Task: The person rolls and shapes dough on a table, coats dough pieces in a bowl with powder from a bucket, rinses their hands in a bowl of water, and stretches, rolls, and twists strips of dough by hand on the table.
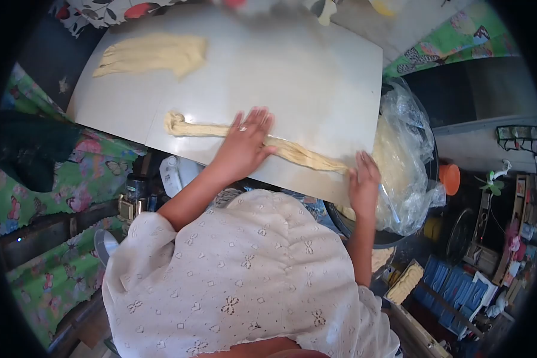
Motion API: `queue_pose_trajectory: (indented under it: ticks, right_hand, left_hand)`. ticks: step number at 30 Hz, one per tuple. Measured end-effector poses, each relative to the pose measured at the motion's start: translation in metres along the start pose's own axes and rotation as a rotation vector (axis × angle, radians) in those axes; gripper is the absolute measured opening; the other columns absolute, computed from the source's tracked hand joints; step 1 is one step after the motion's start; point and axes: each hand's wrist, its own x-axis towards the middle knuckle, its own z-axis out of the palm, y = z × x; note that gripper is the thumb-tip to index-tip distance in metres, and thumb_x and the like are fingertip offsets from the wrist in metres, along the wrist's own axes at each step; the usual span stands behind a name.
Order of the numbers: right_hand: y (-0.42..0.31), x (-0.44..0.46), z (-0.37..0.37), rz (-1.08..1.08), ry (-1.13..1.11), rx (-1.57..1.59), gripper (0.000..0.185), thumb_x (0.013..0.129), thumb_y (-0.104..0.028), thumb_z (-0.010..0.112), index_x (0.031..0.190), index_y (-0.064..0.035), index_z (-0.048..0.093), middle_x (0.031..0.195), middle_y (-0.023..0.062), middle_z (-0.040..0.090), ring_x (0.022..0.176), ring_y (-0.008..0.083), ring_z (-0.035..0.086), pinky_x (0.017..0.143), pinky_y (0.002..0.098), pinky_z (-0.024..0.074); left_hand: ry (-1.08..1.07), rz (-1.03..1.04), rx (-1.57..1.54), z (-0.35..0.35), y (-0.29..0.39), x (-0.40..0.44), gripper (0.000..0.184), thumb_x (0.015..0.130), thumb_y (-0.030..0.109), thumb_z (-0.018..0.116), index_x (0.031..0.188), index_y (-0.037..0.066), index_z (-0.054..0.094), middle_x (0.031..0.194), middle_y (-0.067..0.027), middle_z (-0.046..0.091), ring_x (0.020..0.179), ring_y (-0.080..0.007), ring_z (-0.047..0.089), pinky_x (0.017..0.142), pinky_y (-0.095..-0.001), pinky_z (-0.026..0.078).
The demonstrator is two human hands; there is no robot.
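Note:
A long strip of dough point(307, 156) lies along the near side of a white board point(304, 77), its left end rolled into a small curl. My left hand point(244, 143) rests flat across the middle of this strip, fingers stretched out and a ring on one of them. At the strip's right end is my right hand point(364, 185), its thumb touching the dough and its fingers extended over the board's edge. Whether that thumb presses on the end or only lies against it, I cannot tell. A second, wider flat piece of dough point(152, 53) lies at the far left.
Right of the board, a dark basin point(334, 222) holds a mass of dough under clear plastic point(409, 119). An orange container point(449, 179) stands beyond it. Below the board's left edge is a white plastic jug point(172, 176). Green patterned cloth point(95, 197) hangs at left.

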Motion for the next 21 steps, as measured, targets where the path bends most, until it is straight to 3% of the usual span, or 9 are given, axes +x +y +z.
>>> queue_pose_trajectory:
  ticks: [1,3,4,8,11,13,17,19,21]
  right_hand:
    - [-0.004,0.001,0.017,0.001,0.041,0.067,0.051,0.088,-0.025,0.056,0.134,-0.0053,0.045,0.139,0.0159,0.042,0.130,0.0335,0.036,0.109,0.0510,0.0192]
    - [-0.050,0.015,0.033,-0.100,-0.154,-0.135,0.056,0.091,-0.036,0.050,0.137,-0.0069,0.040,0.143,0.0164,0.037,0.134,0.0326,0.031,0.110,0.0542,0.0162]
    - [-0.057,0.016,0.048,-0.149,-0.139,-0.225,0.059,0.091,-0.042,0.046,0.139,-0.0088,0.037,0.144,0.0165,0.035,0.135,0.0324,0.029,0.109,0.0564,0.0141]
    - [-0.045,0.045,0.060,-0.111,-0.244,-0.268,0.068,0.089,-0.054,0.043,0.144,-0.0142,0.030,0.148,0.0157,0.029,0.137,0.0319,0.026,0.108,0.0619,0.0094]
    - [-0.052,0.056,0.062,0.017,0.004,-0.450,0.072,0.087,-0.057,0.043,0.145,-0.0164,0.028,0.149,0.0155,0.026,0.138,0.0320,0.024,0.108,0.0609,0.0088]
    - [-0.049,0.027,0.057,-0.081,-0.043,-0.517,0.073,0.086,-0.058,0.044,0.144,-0.0156,0.029,0.150,0.0155,0.024,0.139,0.0319,0.022,0.109,0.0601,0.0075]
    - [-0.044,-0.015,0.045,-0.150,-0.164,-0.343,0.072,0.085,-0.057,0.048,0.143,-0.0162,0.033,0.149,0.0152,0.026,0.139,0.0321,0.023,0.110,0.0582,0.0077]
    - [-0.045,-0.020,0.041,-0.132,-0.173,-0.372,0.071,0.084,-0.056,0.050,0.142,-0.0169,0.035,0.149,0.0149,0.028,0.138,0.0322,0.023,0.110,0.0578,0.0079]
    - [-0.055,0.017,0.012,-0.078,-0.447,-0.262,0.067,0.085,-0.054,0.052,0.140,-0.0175,0.039,0.146,0.0151,0.034,0.136,0.0322,0.028,0.110,0.0554,0.0142]
  left_hand:
    - [-0.005,0.008,-0.010,0.010,0.011,0.006,0.066,0.092,0.044,0.045,0.140,0.001,0.032,0.147,-0.0149,0.030,0.139,-0.0274,0.022,0.112,-0.0495,0.013]
    - [-0.071,0.262,-0.072,0.042,0.027,0.021,0.065,0.093,0.042,0.043,0.141,0.001,0.029,0.149,-0.0162,0.027,0.140,-0.0276,0.021,0.112,-0.0502,0.012]
    - [-0.188,0.254,0.228,0.060,0.026,0.031,0.063,0.094,0.043,0.040,0.142,0.004,0.029,0.149,-0.0143,0.026,0.140,-0.0266,0.022,0.113,-0.0499,0.012]
    - [-0.156,0.182,0.165,0.074,0.014,0.071,0.062,0.094,0.045,0.038,0.143,0.008,0.029,0.149,-0.0129,0.026,0.139,-0.0264,0.023,0.112,-0.0502,0.014]
    - [0.109,0.165,0.174,0.072,0.012,0.066,0.061,0.094,0.047,0.035,0.144,0.011,0.029,0.150,-0.0101,0.026,0.139,-0.0263,0.023,0.112,-0.0500,0.014]
    - [-0.099,0.287,0.185,0.062,0.010,0.043,0.061,0.094,0.048,0.034,0.145,0.013,0.027,0.151,-0.0083,0.024,0.140,-0.0260,0.021,0.113,-0.0489,0.012]
    - [-0.152,0.403,0.070,0.050,0.004,-0.017,0.063,0.092,0.050,0.039,0.145,0.017,0.028,0.152,-0.0062,0.022,0.140,-0.0246,0.021,0.114,-0.0471,0.011]
    - [-0.123,0.388,0.030,0.051,0.009,-0.016,0.058,0.094,0.048,0.038,0.142,0.015,0.034,0.150,-0.0067,0.028,0.138,-0.0253,0.025,0.114,-0.0477,0.011]
    - [-0.271,0.180,-0.133,0.034,0.018,0.012,0.054,0.095,0.045,0.038,0.138,0.013,0.041,0.147,-0.0085,0.034,0.137,-0.0273,0.027,0.114,-0.0477,0.011]
